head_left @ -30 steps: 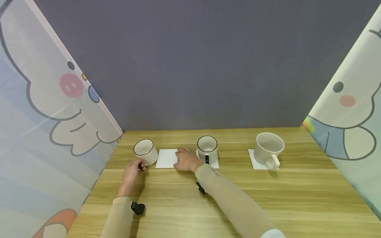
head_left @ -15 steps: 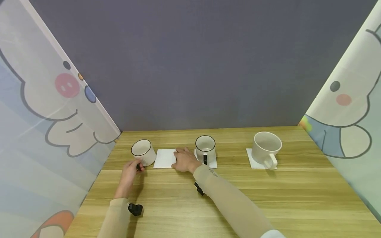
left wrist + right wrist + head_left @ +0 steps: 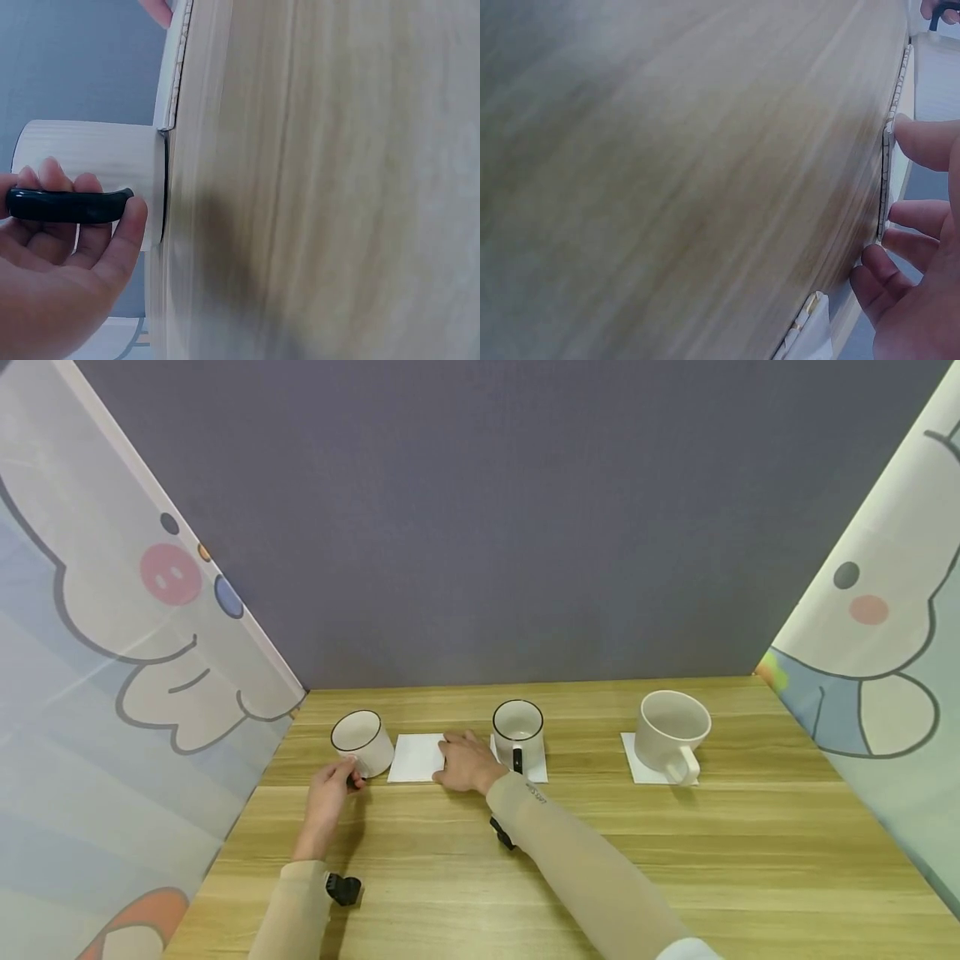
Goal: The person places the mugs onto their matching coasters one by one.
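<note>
My left hand (image 3: 327, 793) grips the black handle (image 3: 71, 206) of a white mug (image 3: 363, 745) with a dark rim, standing upright at the left. Close to that mug's right side lies a white square coaster (image 3: 415, 758). My right hand (image 3: 470, 765) is low over the table just right of it. In the right wrist view, its thumb (image 3: 926, 144) and fingers span a second white coaster (image 3: 886, 184), holding it near opposite ends; the hand hides this one in the head view. A second dark-rimmed mug (image 3: 519, 727) stands just beyond that hand on its own coaster (image 3: 537, 768).
Farther right, a larger plain white mug (image 3: 672, 735) sits on a coaster (image 3: 637, 768), its handle toward me. A dark grey panel (image 3: 480, 527) rises behind the wooden table (image 3: 675, 868). Cartoon-printed sheets (image 3: 172, 693) flank both sides.
The head view has shifted slightly, so everything appears a little farther left than a second ago. Both hands keep their places beside the mug and coasters.
</note>
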`<move>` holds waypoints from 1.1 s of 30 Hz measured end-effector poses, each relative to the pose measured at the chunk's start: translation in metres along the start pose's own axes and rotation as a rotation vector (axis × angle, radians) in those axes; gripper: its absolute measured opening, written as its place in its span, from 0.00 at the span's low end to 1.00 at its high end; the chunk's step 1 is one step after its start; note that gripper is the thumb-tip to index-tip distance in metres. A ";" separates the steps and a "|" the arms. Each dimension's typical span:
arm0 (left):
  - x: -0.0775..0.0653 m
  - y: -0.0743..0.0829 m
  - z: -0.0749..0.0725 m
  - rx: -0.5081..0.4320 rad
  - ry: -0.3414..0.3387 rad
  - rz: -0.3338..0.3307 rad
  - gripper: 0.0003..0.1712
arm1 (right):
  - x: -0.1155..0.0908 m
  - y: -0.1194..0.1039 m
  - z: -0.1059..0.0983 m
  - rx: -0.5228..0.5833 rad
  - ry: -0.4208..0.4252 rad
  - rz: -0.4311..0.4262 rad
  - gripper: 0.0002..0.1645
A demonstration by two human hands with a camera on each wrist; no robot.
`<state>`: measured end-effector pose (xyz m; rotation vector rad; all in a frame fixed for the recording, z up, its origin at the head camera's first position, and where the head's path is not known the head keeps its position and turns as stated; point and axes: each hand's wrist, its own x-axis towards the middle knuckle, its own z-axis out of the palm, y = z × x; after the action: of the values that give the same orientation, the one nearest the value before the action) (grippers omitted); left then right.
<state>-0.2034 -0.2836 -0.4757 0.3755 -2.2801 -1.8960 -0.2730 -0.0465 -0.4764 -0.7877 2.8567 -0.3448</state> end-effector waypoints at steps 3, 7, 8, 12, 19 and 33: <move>-0.001 -0.002 0.000 -0.008 0.023 0.006 0.23 | 0.000 0.000 0.000 -0.003 0.002 0.001 0.40; -0.001 -0.002 0.001 -0.019 0.048 0.011 0.22 | 0.000 0.000 -0.001 -0.010 0.005 0.002 0.39; -0.001 -0.002 0.002 -0.013 0.054 0.010 0.22 | 0.000 0.000 -0.001 -0.008 0.005 0.001 0.39; -0.003 0.001 0.002 -0.002 0.069 -0.007 0.24 | 0.000 -0.001 0.001 -0.014 0.004 0.000 0.39; -0.007 0.015 0.003 -0.003 0.072 0.006 0.27 | 0.001 0.000 0.002 -0.028 0.009 0.011 0.40; -0.014 0.033 0.004 0.006 0.071 0.044 0.29 | 0.001 0.000 0.003 -0.016 0.014 0.012 0.39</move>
<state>-0.1944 -0.2701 -0.4437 0.3838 -2.2304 -1.8257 -0.2736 -0.0476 -0.4796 -0.7743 2.8799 -0.3272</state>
